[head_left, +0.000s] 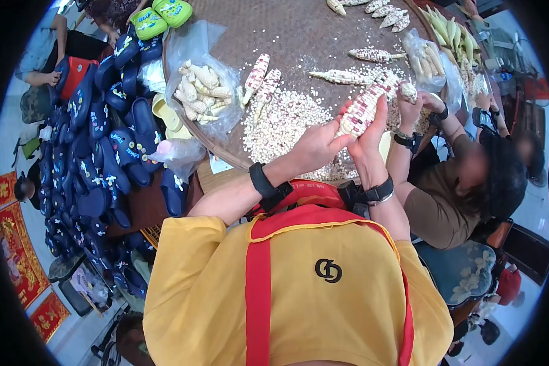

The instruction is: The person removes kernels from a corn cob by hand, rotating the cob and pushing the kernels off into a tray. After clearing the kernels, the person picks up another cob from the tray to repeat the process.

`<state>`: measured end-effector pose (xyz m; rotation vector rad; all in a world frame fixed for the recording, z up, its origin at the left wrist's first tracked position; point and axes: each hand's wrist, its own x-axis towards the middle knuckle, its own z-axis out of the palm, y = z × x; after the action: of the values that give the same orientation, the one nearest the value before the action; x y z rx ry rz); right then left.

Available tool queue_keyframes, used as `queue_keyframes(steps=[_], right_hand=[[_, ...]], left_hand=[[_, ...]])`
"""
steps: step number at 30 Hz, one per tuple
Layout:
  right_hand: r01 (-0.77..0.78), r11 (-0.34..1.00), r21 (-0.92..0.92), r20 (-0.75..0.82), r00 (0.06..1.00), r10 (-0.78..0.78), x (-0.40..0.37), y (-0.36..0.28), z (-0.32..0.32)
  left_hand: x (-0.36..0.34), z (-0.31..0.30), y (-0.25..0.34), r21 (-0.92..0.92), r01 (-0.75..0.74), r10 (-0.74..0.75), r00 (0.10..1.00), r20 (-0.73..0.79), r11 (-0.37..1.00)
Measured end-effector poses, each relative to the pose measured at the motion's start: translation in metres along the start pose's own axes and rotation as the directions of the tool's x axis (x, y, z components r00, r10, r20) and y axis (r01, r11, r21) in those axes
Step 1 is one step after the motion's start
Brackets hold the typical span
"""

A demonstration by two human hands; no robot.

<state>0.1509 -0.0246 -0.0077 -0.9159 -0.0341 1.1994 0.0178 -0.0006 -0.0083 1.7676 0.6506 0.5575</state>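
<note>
A corn cob (363,111) with white and dark red kernels is in both my hands, tilted over the table. My left hand (314,148) is closed at its lower end, thumb pressed by the kernels. My right hand (369,139) wraps the cob's right side, its thumb pointing up along it. Below and around my hands lies a pile of loose kernels (280,125). More cobs lie beyond: a pale speckled cob (341,77), another cob (377,55), and two reddish cobs, one of them a red-and-white cob (257,73) to the left.
A round woven tray (287,30) carries the corn. At its left sits a plastic bag of pale bare cobs (204,91); at its right, another bagged bunch (427,61). A co-worker's hand (410,110) holds a cob close by on the right. Many blue clogs (122,143) hang at left.
</note>
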Motion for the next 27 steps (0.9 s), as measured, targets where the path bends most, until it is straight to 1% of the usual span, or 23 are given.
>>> queue_keyframes(steps=[1, 2, 4, 5, 8, 11, 14, 15, 16, 17, 18, 20, 21, 22, 24, 25, 26, 27], right_hand=[[-0.018, 1.000, -0.003, 0.008, 1.000, 0.018, 0.002, 0.002, -0.002], [-0.035, 0.999, -0.007, 0.016, 0.999, 0.036, 0.004, 0.003, -0.006], [-0.065, 0.998, 0.005, 0.010, 0.998, 0.065, 0.009, 0.006, -0.010], [-0.080, 0.997, 0.010, 0.009, 0.997, 0.080, 0.010, 0.007, -0.011], [-0.119, 0.993, 0.022, 0.015, 0.993, 0.119, 0.014, 0.010, -0.017], [-0.155, 0.988, 0.016, 0.014, 0.988, 0.155, 0.012, 0.013, -0.020], [-0.153, 0.988, -0.018, -0.010, 0.988, 0.152, 0.011, 0.009, -0.022], [-0.451, 0.881, 0.143, 0.137, 0.890, 0.434, 0.013, 0.004, -0.030], [-0.710, 0.660, 0.246, 0.320, 0.703, 0.636, 0.016, 0.003, -0.036], [-0.693, 0.715, 0.086, 0.372, 0.688, 0.623, 0.018, 0.009, -0.049], [-0.694, 0.717, 0.072, 0.371, 0.686, 0.626, 0.018, 0.007, -0.046], [-0.576, 0.773, 0.265, 0.215, 0.817, 0.536, 0.018, 0.013, -0.035], [-0.612, 0.738, 0.285, 0.283, 0.789, 0.545, 0.018, 0.009, -0.033], [-0.609, 0.740, 0.286, 0.285, 0.791, 0.541, 0.020, 0.005, -0.031], [-0.606, 0.743, 0.284, 0.334, 0.789, 0.516, 0.022, -0.004, -0.030], [-0.612, 0.739, 0.281, 0.368, 0.780, 0.506, 0.022, -0.008, -0.032], [-0.615, 0.738, 0.280, 0.371, 0.778, 0.507, 0.022, -0.010, -0.033], [-0.586, 0.767, 0.262, 0.346, 0.799, 0.492, 0.022, -0.012, -0.035]], left_hand=[[-0.001, -0.001, 0.000, 0.018, -0.043, 0.043, 0.999, -0.012, 0.999], [-0.002, -0.002, 0.001, 0.014, -0.036, 0.036, 0.999, -0.009, 0.999], [-0.001, -0.007, 0.006, 0.074, 0.089, -0.096, 0.991, 0.098, 0.993], [-0.002, -0.006, 0.005, 0.073, 0.092, -0.099, 0.990, 0.100, 0.993], [-0.005, 0.002, -0.005, 0.078, 0.071, -0.077, 0.994, 0.077, 0.994], [-0.008, 0.005, -0.014, 0.128, -0.043, 0.040, 0.999, 0.029, 0.991], [-0.010, 0.007, -0.022, 0.133, -0.013, 0.008, 0.999, 0.035, 0.991], [-0.013, 0.003, -0.025, 0.133, -0.013, 0.009, 0.999, 0.033, 0.991], [-0.018, -0.007, -0.029, 0.278, -0.166, 0.103, 0.968, 0.227, 0.946], [-0.025, -0.010, -0.031, 0.370, -0.332, 0.159, 0.890, 0.427, 0.867], [-0.023, -0.013, -0.034, 0.371, -0.333, 0.166, 0.894, 0.415, 0.867], [-0.023, -0.023, -0.041, 0.285, -0.234, 0.141, 0.940, 0.310, 0.930], [-0.022, -0.027, -0.045, 0.335, -0.201, 0.087, 0.942, 0.325, 0.921], [-0.022, -0.029, -0.046, 0.336, -0.205, 0.090, 0.941, 0.327, 0.919], [-0.022, -0.033, -0.044, 0.097, -0.136, 0.119, 0.980, 0.158, 0.986], [-0.021, -0.041, -0.039, 0.080, 0.003, -0.024, 0.966, 0.257, 0.997], [-0.022, -0.042, -0.038, 0.083, 0.005, -0.026, 0.967, 0.254, 0.997], [-0.024, -0.041, -0.035, -0.064, -0.020, 0.032, 0.980, 0.197, 0.998]])
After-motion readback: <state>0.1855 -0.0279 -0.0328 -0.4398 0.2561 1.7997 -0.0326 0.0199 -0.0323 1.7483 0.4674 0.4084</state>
